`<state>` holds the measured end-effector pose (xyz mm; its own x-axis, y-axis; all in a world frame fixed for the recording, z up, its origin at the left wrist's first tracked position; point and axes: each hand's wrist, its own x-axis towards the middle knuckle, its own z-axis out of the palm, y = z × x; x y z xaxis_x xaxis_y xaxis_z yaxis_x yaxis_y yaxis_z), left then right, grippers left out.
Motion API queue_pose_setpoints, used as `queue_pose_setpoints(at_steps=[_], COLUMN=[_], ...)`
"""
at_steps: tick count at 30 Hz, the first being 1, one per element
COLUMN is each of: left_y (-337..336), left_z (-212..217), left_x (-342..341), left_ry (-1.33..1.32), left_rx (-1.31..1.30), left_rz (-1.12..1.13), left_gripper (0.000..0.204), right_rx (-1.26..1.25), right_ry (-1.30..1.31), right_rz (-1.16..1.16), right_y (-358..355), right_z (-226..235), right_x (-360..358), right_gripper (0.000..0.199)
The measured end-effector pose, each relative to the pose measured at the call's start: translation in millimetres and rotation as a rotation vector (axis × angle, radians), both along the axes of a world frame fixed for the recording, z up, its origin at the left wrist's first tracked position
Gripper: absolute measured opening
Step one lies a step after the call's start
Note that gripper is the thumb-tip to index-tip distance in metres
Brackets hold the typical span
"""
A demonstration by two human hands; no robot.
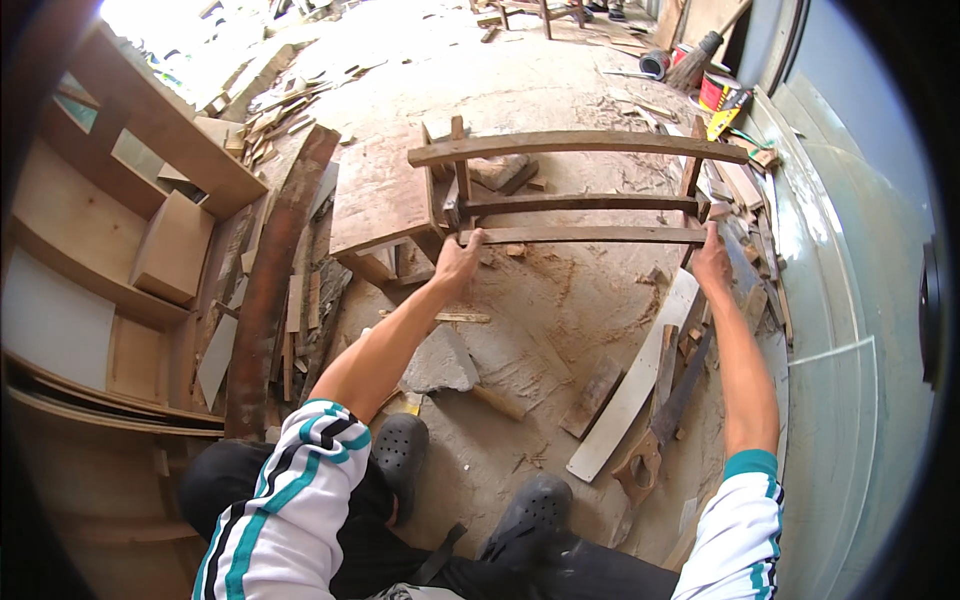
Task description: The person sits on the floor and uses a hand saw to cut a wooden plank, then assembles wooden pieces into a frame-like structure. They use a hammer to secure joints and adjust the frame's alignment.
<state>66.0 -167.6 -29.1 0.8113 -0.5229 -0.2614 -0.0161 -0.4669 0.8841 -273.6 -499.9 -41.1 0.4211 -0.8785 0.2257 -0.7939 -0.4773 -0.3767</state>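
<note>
Holding a wooden frame (580, 203) by its near rail, the two hands are well apart: the left hand (459, 260) is curled around the rail's left end, and the right hand (712, 266) closes on its right end. The frame lies crosswise ahead of the person, its long rails running left to right and joined by short posts. Just beside its left end stands a low wooden stool (381, 195); whether they touch is hard to tell.

Nearer, on the dusty floor (510, 340), are a pale stone block (440, 360) and, to the right, a long white board (634, 376) with a handsaw (687, 392) beside it. Left of the stool, a reddish-brown plank (275, 300) lies near a wooden cabinet (230, 180). Glass sheets (830, 400) line the right side; a red bucket (713, 92) sits far right.
</note>
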Motion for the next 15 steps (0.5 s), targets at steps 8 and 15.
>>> queue_pose_setpoints(at_steps=[8, 15], left_y=[20, 28], left_z=[29, 52], left_x=[-35, -46], left_ry=[0.120, 0.437], left_rx=[0.059, 0.023], left_rz=[0.096, 0.077], left_gripper=[0.050, 0.032], right_rx=[-0.375, -0.279], right_ry=[0.320, 0.229], right_rz=[-0.018, -0.168], right_y=[-15, -11], right_z=[-4, 19], right_x=[17, 9], right_gripper=[0.042, 0.033])
